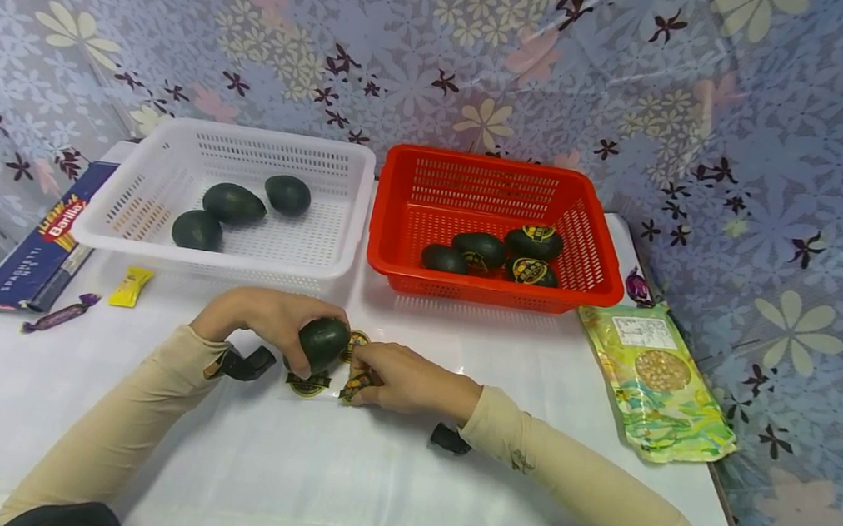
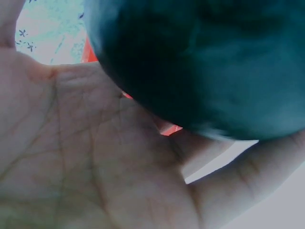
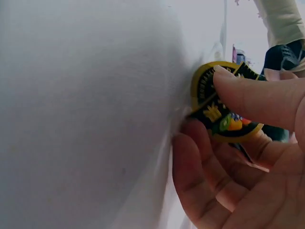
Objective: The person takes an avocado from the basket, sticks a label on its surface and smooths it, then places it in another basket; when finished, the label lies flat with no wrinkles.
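The avocado (image 1: 324,343) in the left hand (image 1: 277,317) is dark green; the sticker (image 3: 214,113) in the right hand (image 1: 404,378), black and gold. Beyond the left hand stands a white basket (image 1: 204,258), beyond the right a red basket (image 1: 494,290); farthest from both, a blue-lilac floral backdrop (image 1: 408,70).

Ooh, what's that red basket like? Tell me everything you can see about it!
The red basket is bright, shiny and probably plastic, with a smooth rim and lots of little holes in its walls and floor. It stands upright on the white table, beside the white basket. Inside are four dark green avocados, and three show black and yellow stickers. Neither the left hand nor the right hand touches it.
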A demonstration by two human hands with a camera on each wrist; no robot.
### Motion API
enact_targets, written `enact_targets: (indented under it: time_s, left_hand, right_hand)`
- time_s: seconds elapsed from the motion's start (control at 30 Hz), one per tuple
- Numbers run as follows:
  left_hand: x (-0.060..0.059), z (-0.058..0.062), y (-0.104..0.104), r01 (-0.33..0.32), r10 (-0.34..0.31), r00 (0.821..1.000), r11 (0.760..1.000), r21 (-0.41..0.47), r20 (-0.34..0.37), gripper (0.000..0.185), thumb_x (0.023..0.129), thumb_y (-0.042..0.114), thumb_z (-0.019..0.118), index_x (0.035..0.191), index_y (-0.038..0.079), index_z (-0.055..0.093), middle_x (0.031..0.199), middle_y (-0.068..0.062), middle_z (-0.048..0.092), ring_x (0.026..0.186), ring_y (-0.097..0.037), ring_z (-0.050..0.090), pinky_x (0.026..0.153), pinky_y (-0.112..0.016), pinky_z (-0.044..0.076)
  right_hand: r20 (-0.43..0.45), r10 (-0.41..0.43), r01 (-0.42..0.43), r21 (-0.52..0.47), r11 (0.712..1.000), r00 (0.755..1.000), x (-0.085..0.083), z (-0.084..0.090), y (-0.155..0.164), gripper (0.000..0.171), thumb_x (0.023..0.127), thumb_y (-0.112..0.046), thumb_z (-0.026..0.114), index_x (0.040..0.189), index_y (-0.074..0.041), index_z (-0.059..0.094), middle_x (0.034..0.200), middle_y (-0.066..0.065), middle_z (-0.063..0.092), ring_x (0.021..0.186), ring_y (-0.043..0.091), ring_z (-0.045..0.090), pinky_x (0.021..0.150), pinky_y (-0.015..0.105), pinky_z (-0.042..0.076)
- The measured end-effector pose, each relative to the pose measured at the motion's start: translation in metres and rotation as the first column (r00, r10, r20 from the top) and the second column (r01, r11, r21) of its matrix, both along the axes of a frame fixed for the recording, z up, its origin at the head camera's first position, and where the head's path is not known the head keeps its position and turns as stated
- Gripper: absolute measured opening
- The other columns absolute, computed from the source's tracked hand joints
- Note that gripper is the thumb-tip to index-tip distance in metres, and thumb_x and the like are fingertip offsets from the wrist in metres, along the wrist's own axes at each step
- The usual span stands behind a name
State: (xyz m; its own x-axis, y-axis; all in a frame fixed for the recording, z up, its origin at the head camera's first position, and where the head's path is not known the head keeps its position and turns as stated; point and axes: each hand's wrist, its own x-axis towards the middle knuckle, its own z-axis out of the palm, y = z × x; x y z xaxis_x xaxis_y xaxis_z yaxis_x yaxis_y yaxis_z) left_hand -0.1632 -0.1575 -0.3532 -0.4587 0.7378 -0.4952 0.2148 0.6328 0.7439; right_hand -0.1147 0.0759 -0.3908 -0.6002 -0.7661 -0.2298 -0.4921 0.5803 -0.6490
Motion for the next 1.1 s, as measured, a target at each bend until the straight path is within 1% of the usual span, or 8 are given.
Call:
enact_targets:
  time_s: [0.13,0.37,0.57,0.73,0.83,0.9,1.0,1.1]
  left_hand:
    - [0.000,0.000,0.000,0.003,-0.003,1.000,1.000,-0.003,-0.006,0.055,0.070,0.004,0.081,0.119,0.015,0.059,0.113,-0.002,0.063,0.101,-0.016,0.059,0.090,-0.030,0.049]
    - [0.001,0.000,0.000,-0.009,0.009,1.000,1.000,-0.009,-0.025,0.057,0.071,0.007,0.080,0.122,0.015,0.057,0.115,-0.003,0.062,0.102,-0.017,0.058,0.089,-0.030,0.050]
    - [0.004,0.001,0.003,-0.053,0.055,0.996,0.998,0.021,-0.075,0.054,0.079,0.023,0.081,0.125,0.012,0.055,0.112,-0.003,0.064,0.099,-0.016,0.061,0.087,-0.030,0.052]
    - [0.006,0.005,0.010,-0.119,0.117,0.993,0.986,0.113,0.022,0.056,0.086,0.031,0.078,0.130,0.011,0.051,0.113,-0.007,0.063,0.095,-0.019,0.063,0.079,-0.035,0.058]
    - [0.006,0.008,0.014,-0.147,0.139,0.989,0.974,0.173,0.059,0.061,0.089,0.031,0.076,0.137,0.011,0.045,0.117,-0.010,0.062,0.097,-0.021,0.064,0.075,-0.039,0.061]
    - [0.006,0.010,0.016,-0.170,0.159,0.985,0.960,0.223,0.070,0.064,0.090,0.031,0.075,0.142,0.013,0.041,0.120,-0.011,0.062,0.098,-0.022,0.064,0.075,-0.043,0.061]
    - [0.004,0.013,0.018,-0.204,0.183,0.978,0.926,0.317,0.096,0.066,0.092,0.031,0.071,0.147,0.016,0.037,0.129,-0.012,0.060,0.105,-0.024,0.065,0.083,-0.045,0.060]
    - [0.003,0.013,0.022,-0.241,0.194,0.969,0.882,0.406,0.154,0.070,0.095,0.030,0.069,0.151,0.017,0.030,0.139,-0.013,0.054,0.115,-0.026,0.064,0.093,-0.045,0.058]
  right_hand:
    - [0.046,0.036,-0.035,-0.040,0.999,0.998,0.001,0.005,0.006,0.018,0.089,-0.016,0.076,0.090,-0.017,0.059,0.080,-0.010,0.060,0.073,0.002,0.049,0.070,0.017,0.041]
    - [0.036,0.053,-0.050,-0.095,0.994,0.998,0.003,0.020,0.018,0.017,0.091,-0.015,0.073,0.091,-0.017,0.056,0.079,-0.009,0.057,0.065,0.002,0.045,0.065,0.017,0.038]
    - [0.037,0.010,-0.003,-0.202,0.979,0.999,0.000,0.032,0.030,0.012,0.093,-0.016,0.071,0.099,-0.014,0.061,0.083,-0.005,0.065,0.068,0.003,0.051,0.065,0.018,0.045]
    - [0.057,-0.073,0.087,-0.294,0.952,0.996,-0.005,0.041,0.036,0.010,0.096,-0.017,0.068,0.105,-0.015,0.068,0.085,-0.002,0.069,0.069,0.006,0.056,0.064,0.021,0.050]
    - [0.064,-0.199,0.208,-0.372,0.905,0.978,-0.007,0.045,0.038,0.012,0.096,-0.019,0.068,0.107,-0.015,0.069,0.085,0.001,0.068,0.069,0.012,0.058,0.062,0.023,0.051]
    - [0.086,-0.296,0.302,-0.449,0.841,0.951,-0.008,0.047,0.038,0.013,0.096,-0.018,0.068,0.108,-0.014,0.069,0.087,0.004,0.069,0.070,0.017,0.059,0.062,0.024,0.051]
    - [0.142,-0.398,0.404,-0.563,0.721,0.906,-0.010,0.049,0.038,0.014,0.097,-0.014,0.066,0.110,-0.010,0.068,0.090,0.011,0.070,0.068,0.023,0.059,0.060,0.024,0.051]
    - [0.160,-0.435,0.433,-0.623,0.652,0.886,-0.011,0.052,0.038,0.013,0.098,-0.010,0.064,0.110,-0.007,0.065,0.088,0.013,0.068,0.065,0.021,0.056,0.058,0.024,0.050]
